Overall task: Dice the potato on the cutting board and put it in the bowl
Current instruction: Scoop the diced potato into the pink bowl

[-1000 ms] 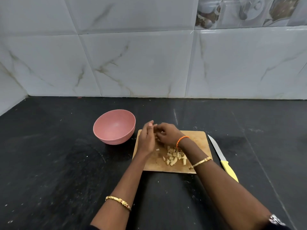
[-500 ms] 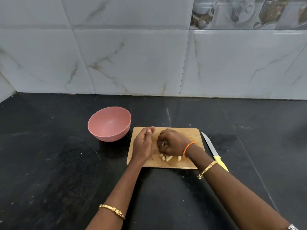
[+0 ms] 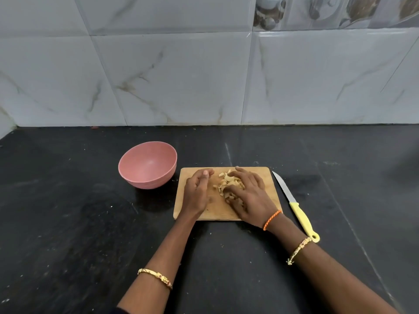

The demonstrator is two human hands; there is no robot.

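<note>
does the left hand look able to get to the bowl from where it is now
Probably yes. The left hand rests on the left part of the board, and the bowl sits just beyond the board's left edge, apart from it. Nothing lies on the counter between them, and the hand grips nothing.

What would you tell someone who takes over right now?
Left hand: on the board, fingers loosely curled, holding nothing.
Right hand: spread over the potato pieces, gathering them.
Knife: lying on the counter right of the board.
Bowl: left of the board, empty.
Done: potato is diced.
Left: scoop the pieces into the bowl.
</note>
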